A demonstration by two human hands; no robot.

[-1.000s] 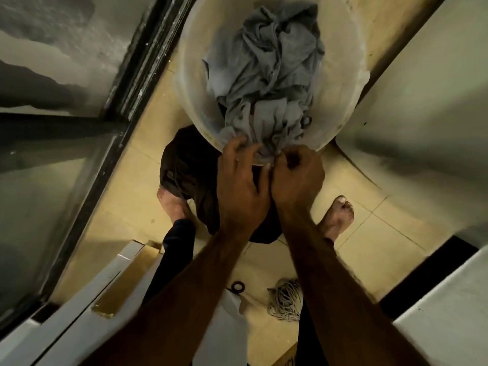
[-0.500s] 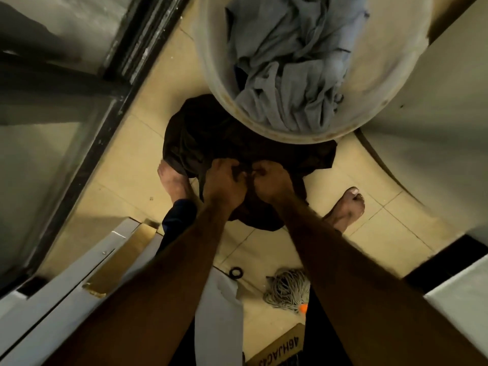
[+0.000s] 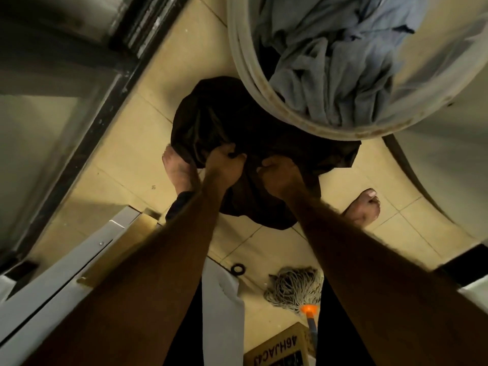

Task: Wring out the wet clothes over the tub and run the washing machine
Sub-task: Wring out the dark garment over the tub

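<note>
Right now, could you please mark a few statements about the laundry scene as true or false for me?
1. The left hand and the right hand both grip the dark garment. True.
2. The tub is empty. False: it holds grey-blue clothes.
3. The dark garment lies inside the tub. False: it is outside, by the near rim, held in both hands.
4. A mop head lies on the tiled floor. True.
</note>
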